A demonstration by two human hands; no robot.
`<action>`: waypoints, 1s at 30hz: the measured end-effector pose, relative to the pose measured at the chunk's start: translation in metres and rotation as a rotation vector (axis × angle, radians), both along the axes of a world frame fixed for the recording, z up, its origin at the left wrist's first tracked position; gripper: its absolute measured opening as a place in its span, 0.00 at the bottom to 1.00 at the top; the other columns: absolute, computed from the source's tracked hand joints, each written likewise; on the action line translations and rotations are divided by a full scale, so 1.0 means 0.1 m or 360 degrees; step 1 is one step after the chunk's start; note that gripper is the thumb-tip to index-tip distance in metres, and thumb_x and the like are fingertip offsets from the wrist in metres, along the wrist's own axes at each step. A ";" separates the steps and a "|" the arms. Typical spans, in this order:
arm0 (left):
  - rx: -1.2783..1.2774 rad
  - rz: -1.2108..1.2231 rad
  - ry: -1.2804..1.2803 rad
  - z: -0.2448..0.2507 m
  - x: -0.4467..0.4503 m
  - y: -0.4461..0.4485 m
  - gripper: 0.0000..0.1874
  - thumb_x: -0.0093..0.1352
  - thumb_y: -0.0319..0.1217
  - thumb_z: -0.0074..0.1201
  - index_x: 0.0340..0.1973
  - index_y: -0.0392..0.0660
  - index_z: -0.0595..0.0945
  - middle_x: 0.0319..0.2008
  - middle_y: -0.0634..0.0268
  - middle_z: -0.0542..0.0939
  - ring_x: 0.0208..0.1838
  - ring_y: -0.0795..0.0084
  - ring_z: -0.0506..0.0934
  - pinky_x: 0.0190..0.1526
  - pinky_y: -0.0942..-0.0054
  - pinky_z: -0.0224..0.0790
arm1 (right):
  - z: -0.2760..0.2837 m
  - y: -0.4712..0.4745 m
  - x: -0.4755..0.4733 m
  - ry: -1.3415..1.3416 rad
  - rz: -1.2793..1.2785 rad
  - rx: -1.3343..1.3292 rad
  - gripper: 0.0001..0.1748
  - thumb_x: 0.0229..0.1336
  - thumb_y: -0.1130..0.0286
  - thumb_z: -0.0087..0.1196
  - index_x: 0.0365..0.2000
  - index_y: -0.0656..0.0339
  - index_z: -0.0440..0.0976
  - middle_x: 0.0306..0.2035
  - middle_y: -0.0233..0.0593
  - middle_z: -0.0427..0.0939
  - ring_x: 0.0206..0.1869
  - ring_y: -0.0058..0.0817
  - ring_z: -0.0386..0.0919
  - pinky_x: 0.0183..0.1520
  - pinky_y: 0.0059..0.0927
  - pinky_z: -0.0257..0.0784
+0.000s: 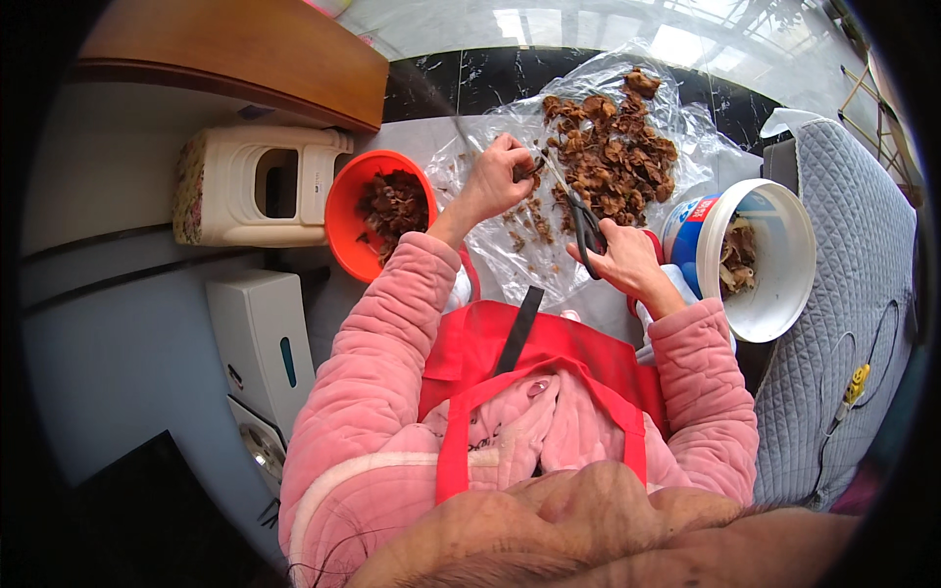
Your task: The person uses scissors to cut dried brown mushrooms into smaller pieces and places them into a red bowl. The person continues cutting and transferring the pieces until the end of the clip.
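Between the fingertips of my left hand (500, 176) is a small dark brown piece that looks like dried fungus (525, 173). My right hand (623, 257) grips black-handled scissors (582, 220), whose blades point up and left toward that piece. I cannot tell whether the blades touch it. Beyond the scissors, a heap of brown, curled, fungus-like pieces (614, 143) lies on a clear plastic sheet (489, 242). Small crumbs (540, 220) are scattered nearer to me. On the left an orange-red basin (342, 239) holds darker pieces (397, 202).
A white bucket (779, 294) tips toward me at the right, with pale brown scraps (737, 257) inside. Beside it is a grey quilted cover (845, 242) with a cable (829, 434). At left are a cream plastic stool (231, 187) on its side, a white box (253, 331) and wooden furniture (242, 51).
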State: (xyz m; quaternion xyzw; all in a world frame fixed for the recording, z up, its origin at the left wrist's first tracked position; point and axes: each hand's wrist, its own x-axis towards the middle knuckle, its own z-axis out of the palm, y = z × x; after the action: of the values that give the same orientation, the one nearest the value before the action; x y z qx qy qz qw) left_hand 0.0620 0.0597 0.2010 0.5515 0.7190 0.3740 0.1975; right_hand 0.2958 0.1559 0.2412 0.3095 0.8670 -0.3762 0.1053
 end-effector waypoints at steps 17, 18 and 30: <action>-0.0592 0.0220 -0.1579 -0.19 -0.03 0.03 0.09 0.64 0.32 0.62 0.29 0.42 0.78 0.36 0.63 0.80 0.33 0.73 0.77 0.33 0.74 0.69 | -0.18 0.00 0.05 0.0054 -0.0131 -0.0125 0.35 0.56 0.38 0.48 0.24 0.67 0.75 0.23 0.57 0.77 0.32 0.55 0.77 0.36 0.49 0.70; -0.0602 0.0226 -0.1509 -0.19 -0.05 0.03 0.12 0.70 0.39 0.54 0.33 0.44 0.78 0.38 0.63 0.81 0.35 0.74 0.78 0.34 0.75 0.71 | -0.17 0.02 0.05 0.0058 -0.0189 -0.0149 0.36 0.56 0.38 0.48 0.24 0.67 0.75 0.23 0.57 0.77 0.31 0.55 0.77 0.35 0.48 0.70; -0.0276 0.0273 -0.2679 -0.26 -0.02 0.01 0.15 0.75 0.41 0.40 0.40 0.46 0.78 0.41 0.66 0.79 0.45 0.69 0.78 0.44 0.70 0.72 | -0.17 0.05 0.02 0.0441 -0.0571 -0.0475 0.25 0.50 0.50 0.61 0.27 0.66 0.72 0.20 0.48 0.75 0.24 0.39 0.76 0.29 0.35 0.67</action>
State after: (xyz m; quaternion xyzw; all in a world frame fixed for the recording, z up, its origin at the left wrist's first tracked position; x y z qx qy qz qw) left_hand 0.0602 0.0604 0.1755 0.0160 0.3978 0.6169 0.6789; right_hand 0.2981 0.1605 0.2240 0.3847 0.7393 -0.5514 -0.0383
